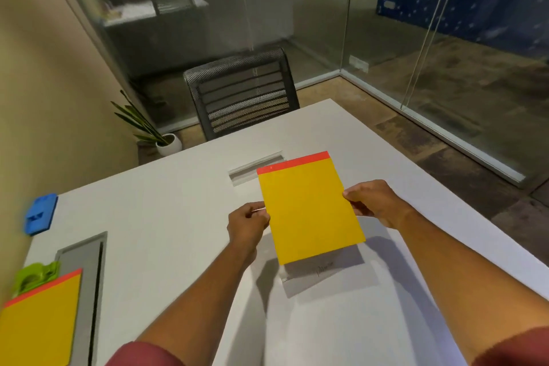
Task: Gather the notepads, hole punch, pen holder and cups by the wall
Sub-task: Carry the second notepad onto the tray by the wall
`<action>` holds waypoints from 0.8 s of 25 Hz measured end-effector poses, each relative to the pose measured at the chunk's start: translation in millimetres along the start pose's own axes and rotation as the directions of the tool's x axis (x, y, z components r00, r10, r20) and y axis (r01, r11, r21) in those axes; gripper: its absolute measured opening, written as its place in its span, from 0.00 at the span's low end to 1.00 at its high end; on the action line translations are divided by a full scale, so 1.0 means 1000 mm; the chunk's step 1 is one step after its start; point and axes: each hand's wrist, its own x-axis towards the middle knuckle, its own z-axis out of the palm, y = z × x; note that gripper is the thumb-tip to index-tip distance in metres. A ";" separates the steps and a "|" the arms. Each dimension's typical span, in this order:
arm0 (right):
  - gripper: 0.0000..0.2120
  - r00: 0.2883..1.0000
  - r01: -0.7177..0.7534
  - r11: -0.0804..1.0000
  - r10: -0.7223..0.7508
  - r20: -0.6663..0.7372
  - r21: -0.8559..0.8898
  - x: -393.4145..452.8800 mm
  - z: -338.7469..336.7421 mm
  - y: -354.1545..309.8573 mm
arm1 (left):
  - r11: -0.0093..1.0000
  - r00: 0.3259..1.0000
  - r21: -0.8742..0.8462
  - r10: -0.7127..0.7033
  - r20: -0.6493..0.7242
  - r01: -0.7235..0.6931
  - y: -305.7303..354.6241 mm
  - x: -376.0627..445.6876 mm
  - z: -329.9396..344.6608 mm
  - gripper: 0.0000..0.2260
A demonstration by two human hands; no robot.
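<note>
A yellow notepad with a red top strip hangs above the white table, casting a shadow below it. My left hand pinches its left edge and my right hand pinches its right edge. A second yellow notepad lies at the table's near left by the beige wall, partly cut off by the frame. Behind it sits a green hole punch, partly covered by that pad. A blue object rests farther along the wall edge. No pen holder or cups are in view.
A grey cable tray is set into the table beside the left notepad, and a smaller slot lies behind the held pad. A mesh office chair stands at the far edge. A potted plant sits on the floor. Glass walls enclose the room.
</note>
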 end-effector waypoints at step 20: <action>0.02 0.938 0.012 0.977 0.063 0.342 -0.213 -0.072 0.307 0.039 | 0.967 0.929 0.238 -0.001 -0.371 0.096 -0.070 -0.035 -0.304 0.11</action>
